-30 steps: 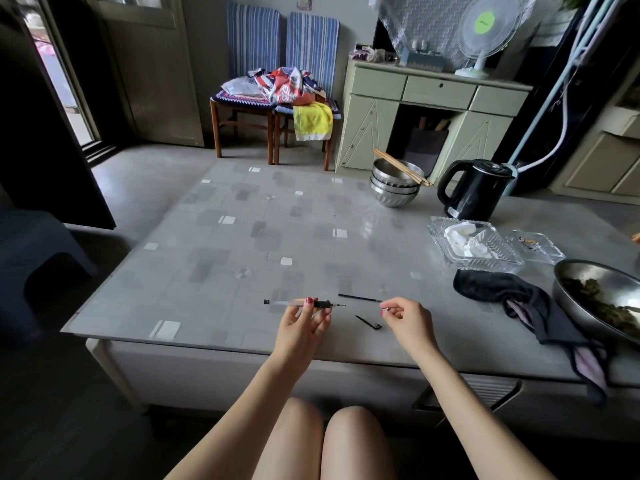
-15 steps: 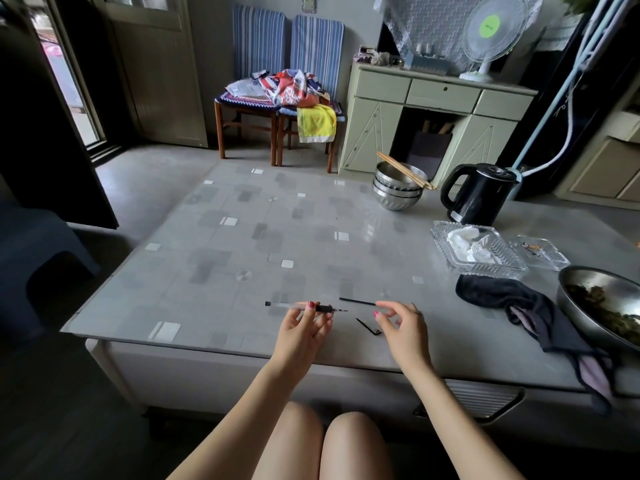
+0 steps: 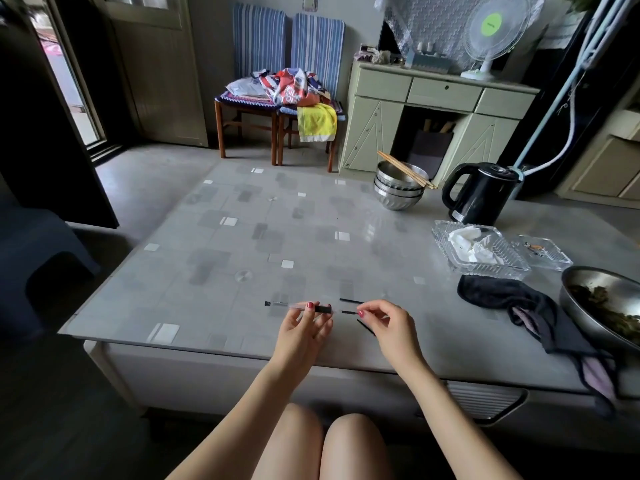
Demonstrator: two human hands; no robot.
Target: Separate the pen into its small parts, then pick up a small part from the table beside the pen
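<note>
Pinching a clear pen barrel point(image 3: 301, 306) between thumb and fingertips, the left hand point(image 3: 303, 332) keeps a closed grip on it just above the near edge of the tabletop point(image 3: 214, 265), the barrel lying level with its black end cap pointing away to the left and its dark grip section toward the other hand. Just to the right of that grip, the right hand point(image 3: 389, 329) pinches a thin black refill point(image 3: 349, 312) between thumb and forefinger, its free end aimed at the barrel's open end with a small gap between them. Directly under the right hand's grip a short black pen part point(image 3: 366, 327) lies on the tabletop, and just beyond the refill a second thin black rod point(image 3: 351, 301) lies flat. Further right of the grip a dark cloth point(image 3: 512, 303) is crumpled beside a metal bowl of greens point(image 3: 602, 306). Beyond these sit a glass tray point(image 3: 446, 233) holding crumpled tissue, a smaller glass dish point(image 3: 542, 251), a black kettle point(image 3: 483, 194) and stacked steel bowls point(image 3: 398, 188) with chopsticks point(image 3: 405, 169) laid across. Far off, two chairs point(image 3: 287, 46) stand by a pale green cabinet point(image 3: 440, 109) bearing a fan point(image 3: 493, 29).
</note>
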